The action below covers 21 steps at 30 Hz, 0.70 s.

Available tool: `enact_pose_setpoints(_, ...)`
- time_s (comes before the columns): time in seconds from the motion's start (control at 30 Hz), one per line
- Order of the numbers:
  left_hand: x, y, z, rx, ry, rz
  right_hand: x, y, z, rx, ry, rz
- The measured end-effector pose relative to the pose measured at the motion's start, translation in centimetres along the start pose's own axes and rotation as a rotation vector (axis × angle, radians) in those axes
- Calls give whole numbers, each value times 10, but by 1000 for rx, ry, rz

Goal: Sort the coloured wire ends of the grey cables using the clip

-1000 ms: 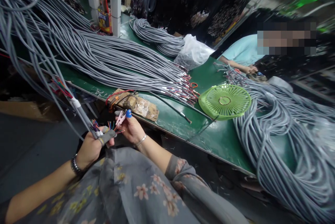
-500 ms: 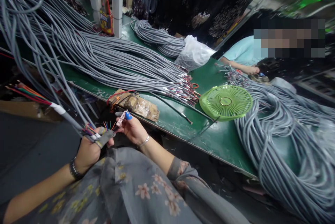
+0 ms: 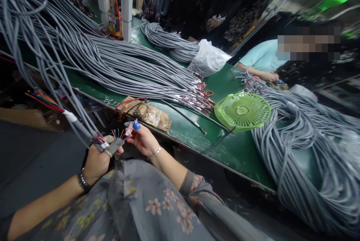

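My left hand (image 3: 97, 160) is closed around several grey cables (image 3: 74, 100), whose thin coloured wires (image 3: 116, 134) fan out above its grey-wrapped thumb. A thicker grey cable (image 3: 73, 120) with a white band and longer red, green and orange wires sticks up leftward from the same hand. Close by on the right, my right hand (image 3: 144, 141) pinches a small pink-and-white piece (image 3: 129, 130) right at the wire ends; its exact kind is unclear. Blue tape covers a fingertip of that hand. Both hands are in front of the table's near edge, above my lap.
Grey cables (image 3: 118, 66) lie in a long bundle across the green table (image 3: 225, 151). A tape-covered block (image 3: 149, 114) sits at the near edge, beside a green fan (image 3: 242, 110). More cables (image 3: 292, 151) hang over the right side. A co-worker in a light blue top (image 3: 260, 55) works opposite.
The thicker cable and its long wires have shifted right and slightly down. The pink-and-white piece has turned a little in my right hand's fingers, close to the wire ends.
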<state>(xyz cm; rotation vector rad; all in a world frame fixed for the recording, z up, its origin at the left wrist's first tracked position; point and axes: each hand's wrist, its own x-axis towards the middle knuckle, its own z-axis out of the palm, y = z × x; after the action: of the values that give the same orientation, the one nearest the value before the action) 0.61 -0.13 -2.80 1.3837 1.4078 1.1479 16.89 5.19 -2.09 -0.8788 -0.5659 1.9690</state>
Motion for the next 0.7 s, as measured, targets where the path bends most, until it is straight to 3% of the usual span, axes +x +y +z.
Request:
enact_pose_setpoints(0.13,0,-2,-1,-99,-44,-50,0,0,0,47,-7,12)
enact_pose_setpoints(0.4,-2,8,-5,-50,-93,-55,0,3,2,71,11,-7)
enact_pose_setpoints(0.7,-2,5,-4,-78,-84,-46,0,4,2,39,13,-23)
